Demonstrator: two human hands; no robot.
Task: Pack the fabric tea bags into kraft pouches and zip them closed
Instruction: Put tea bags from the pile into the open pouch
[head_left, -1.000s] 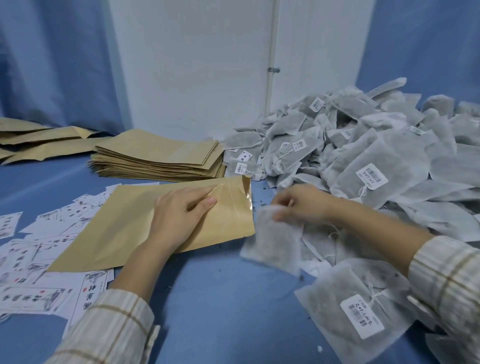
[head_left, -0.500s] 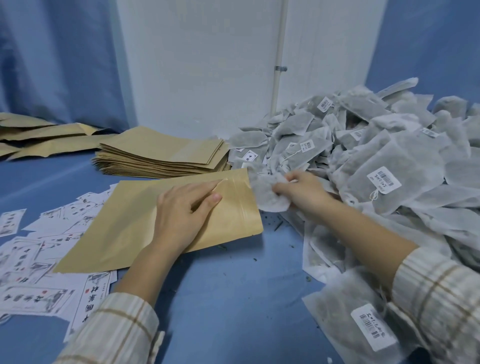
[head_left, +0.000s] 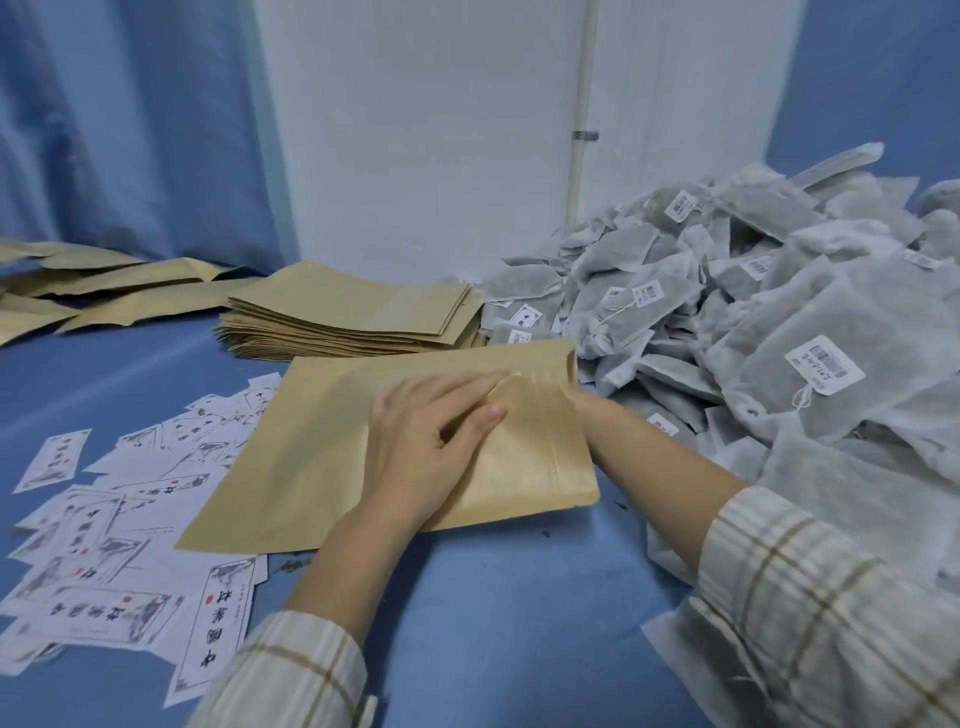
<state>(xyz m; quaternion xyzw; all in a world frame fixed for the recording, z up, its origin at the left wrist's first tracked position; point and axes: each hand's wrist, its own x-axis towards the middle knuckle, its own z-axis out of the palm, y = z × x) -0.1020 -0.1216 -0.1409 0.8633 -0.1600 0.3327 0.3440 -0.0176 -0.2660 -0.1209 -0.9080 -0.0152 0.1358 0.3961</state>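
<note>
Left grip: the left hand (head_left: 426, 447) is laid flat on the kraft pouch (head_left: 332, 457), fingers straight and pressing near its open mouth; nothing is grasped.
Right grip: the right hand is hidden inside the pouch mouth; only the right forearm (head_left: 665, 467) is seen entering at the pouch's right end. Whether it is clenched on a tea bag cannot be told.
Pouch: lies flat at the middle of the surface (head_left: 493, 597), mouth towards the right edge.
Tea bags: the pile of fabric tea bags (head_left: 779, 322) is heaped along the right edge, reaching the far right corner.
Spare stock: a stack of empty pouches (head_left: 353, 317) sits just behind the pouch; printed labels (head_left: 119, 519) are scattered at the left edge.
Step in hand: judged to be insertion.
Next move: judged to require the right hand to be withdrawn, then the zip pressed shut along the mouth.
</note>
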